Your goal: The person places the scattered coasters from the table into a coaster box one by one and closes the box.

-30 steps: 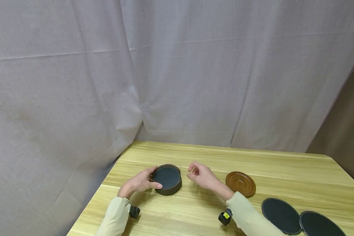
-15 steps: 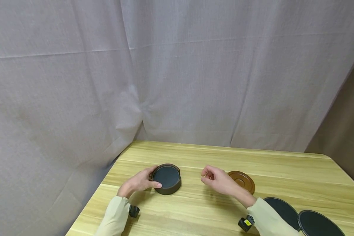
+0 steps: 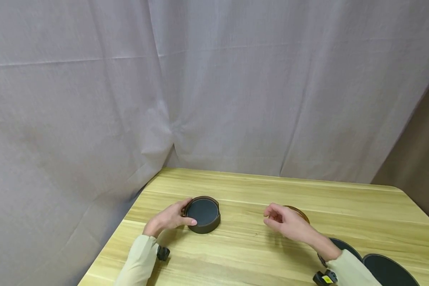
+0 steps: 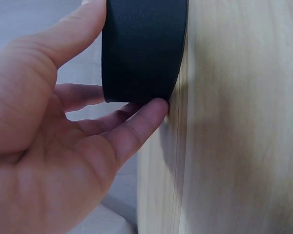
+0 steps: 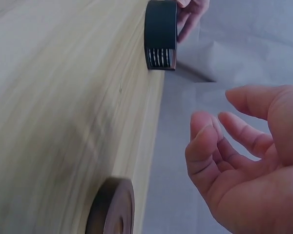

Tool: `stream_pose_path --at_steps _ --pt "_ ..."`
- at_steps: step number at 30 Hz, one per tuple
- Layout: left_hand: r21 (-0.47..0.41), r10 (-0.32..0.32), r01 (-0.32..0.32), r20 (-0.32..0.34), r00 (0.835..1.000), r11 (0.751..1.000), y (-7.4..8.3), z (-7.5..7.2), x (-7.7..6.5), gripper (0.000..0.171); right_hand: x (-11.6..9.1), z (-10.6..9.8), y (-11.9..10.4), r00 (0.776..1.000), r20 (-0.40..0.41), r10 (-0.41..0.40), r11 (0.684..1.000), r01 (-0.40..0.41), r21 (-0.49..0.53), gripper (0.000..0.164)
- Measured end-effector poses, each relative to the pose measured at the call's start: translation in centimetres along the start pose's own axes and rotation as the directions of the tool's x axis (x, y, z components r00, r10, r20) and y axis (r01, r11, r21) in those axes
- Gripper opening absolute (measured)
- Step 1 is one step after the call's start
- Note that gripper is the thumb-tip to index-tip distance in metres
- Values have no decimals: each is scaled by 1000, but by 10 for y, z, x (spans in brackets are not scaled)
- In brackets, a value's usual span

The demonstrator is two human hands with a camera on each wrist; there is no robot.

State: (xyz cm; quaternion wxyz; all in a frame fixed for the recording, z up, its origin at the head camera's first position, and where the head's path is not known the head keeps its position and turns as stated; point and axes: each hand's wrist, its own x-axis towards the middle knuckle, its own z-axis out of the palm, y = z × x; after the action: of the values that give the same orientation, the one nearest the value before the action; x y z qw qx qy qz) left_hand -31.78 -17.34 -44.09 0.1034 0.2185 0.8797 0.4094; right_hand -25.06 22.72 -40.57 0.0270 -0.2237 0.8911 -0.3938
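On the left of the table stands a dark round coaster holder (image 3: 211,227) with a black coaster (image 3: 202,211) on top. Through the slot in its side, the right wrist view shows edges of several stacked coasters (image 5: 160,57). My left hand (image 3: 169,219) grips the holder's left side, thumb at the near rim and fingers round the far side; the left wrist view shows fingertips against its wall (image 4: 141,53). My right hand (image 3: 289,223) hangs above the table with loosely curled fingers and holds nothing. It partly hides a brown round disc (image 5: 110,209) with a ringed face.
Two larger black round mats (image 3: 387,270) lie at the near right, one partly behind the right sleeve. The wooden table (image 3: 236,254) ends at a grey curtain (image 3: 228,99) at the back and left.
My right hand has moved right, away from the coaster holder, and now covers much of the brown disc. My left hand stays on the holder.
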Motion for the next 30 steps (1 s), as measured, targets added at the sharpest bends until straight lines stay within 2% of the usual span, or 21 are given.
stream_pose_path --at_steps 7,10,19,25,30 --pt "-13 4 -4 3 1000 1000 0 4 1 92 -22 -18 16 1000 14 -14 998 13 58 23" --pt "-15 3 -3 5 1000 1000 1 6 2 92 -34 -27 25 1000 2 6 999 -6 53 24" --pt "-6 2 -2 12 1000 1000 2 5 3 93 -65 -53 46 995 -37 93 996 -93 4 27" --pt "-12 20 -20 13 1000 1000 3 4 1 91 -79 -67 61 997 -40 66 996 -68 -61 28" --pt "-10 32 -32 25 999 999 3 4 1 91 -89 -72 75 998 -13 54 989 -55 -140 29"
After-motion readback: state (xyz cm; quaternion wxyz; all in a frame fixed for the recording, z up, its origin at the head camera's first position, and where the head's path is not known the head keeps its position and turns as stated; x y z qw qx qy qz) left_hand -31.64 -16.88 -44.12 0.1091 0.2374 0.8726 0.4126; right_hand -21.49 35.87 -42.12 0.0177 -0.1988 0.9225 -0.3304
